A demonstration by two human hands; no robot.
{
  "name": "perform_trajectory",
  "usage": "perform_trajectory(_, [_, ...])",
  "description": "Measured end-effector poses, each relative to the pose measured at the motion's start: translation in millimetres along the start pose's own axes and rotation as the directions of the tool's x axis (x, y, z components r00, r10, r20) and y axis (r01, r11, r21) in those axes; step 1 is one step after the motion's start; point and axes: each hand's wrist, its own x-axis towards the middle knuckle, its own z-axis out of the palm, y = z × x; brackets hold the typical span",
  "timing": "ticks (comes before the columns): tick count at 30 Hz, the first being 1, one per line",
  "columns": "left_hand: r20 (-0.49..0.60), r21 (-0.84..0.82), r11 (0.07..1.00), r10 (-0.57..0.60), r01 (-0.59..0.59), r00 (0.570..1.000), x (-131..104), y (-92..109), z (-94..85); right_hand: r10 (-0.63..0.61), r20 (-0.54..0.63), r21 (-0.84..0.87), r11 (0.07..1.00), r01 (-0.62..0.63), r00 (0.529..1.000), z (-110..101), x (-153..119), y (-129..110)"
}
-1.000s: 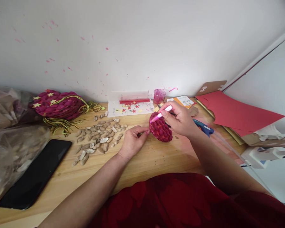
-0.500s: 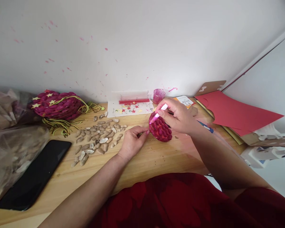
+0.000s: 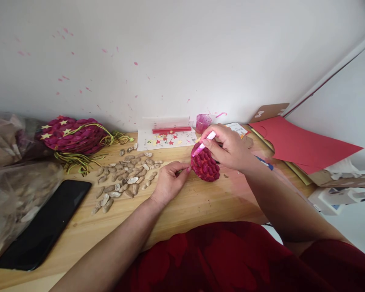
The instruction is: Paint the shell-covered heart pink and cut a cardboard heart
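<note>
A round red base covered with rows of magenta-painted peanut shells, a peanut-shell disc (image 3: 207, 167), stands on the wooden table. My left hand (image 3: 172, 179) pinches its left edge between thumb and fingertips. In my right hand (image 3: 228, 148) is a white brush-like stick with a pink-stained end, a paintbrush (image 3: 207, 142). Its pink tip meets the upper left shells of the disc. My right fingers cover part of the disc's upper right side. Unpainted peanut shells (image 3: 124, 174) lie loose to the left of my left hand.
Painted shell pieces with star stickers and cords (image 3: 74, 136) are stacked at back left. A black phone (image 3: 45, 225) lies beside plastic bags (image 3: 15, 202). Behind stand a star-strewn white paper (image 3: 142, 142) and a pink-stained cup (image 3: 203, 121). Red card (image 3: 313, 142) and a blue pen (image 3: 264, 163) lie right.
The paintbrush and my right hand have shifted slightly to the right over the disc. My left hand keeps its place at the disc's edge.
</note>
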Motion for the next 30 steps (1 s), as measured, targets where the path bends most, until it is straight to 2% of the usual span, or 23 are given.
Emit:
perform_trajectory(10, [0.011,0.009,1.0,-0.02,0.02,1.0,-0.5,3.6,-0.8,-0.003,-0.002,0.069,0.998,0.003,1.0,1.6,-9.3,-1.4])
perform_trajectory(13, [0.012,0.019,1.0,-0.012,0.012,1.0,-0.5,3.4,-0.5,-0.028,0.005,0.025,0.999,0.027,1.0,2.0,-7.0,-2.5])
perform_trajectory(25, [0.011,0.021,1.0,-0.022,0.021,1.0,0.4,4.0,-1.3,-0.113,0.203,-0.062,0.99,0.128,0.973,4.7,26.3,-9.5])
perform_trajectory(27, [0.013,0.008,0.999,-0.038,0.038,0.999,0.4,4.4,-1.8,-0.113,0.204,-0.038,0.992,0.123,0.972,2.5,25.8,-11.0])
perform_trajectory(30, [0.017,-0.044,0.996,-0.077,0.078,0.997,0.9,3.2,-2.2,-0.053,0.167,0.03,0.998,0.049,0.984,-1.7,19.4,-8.7])
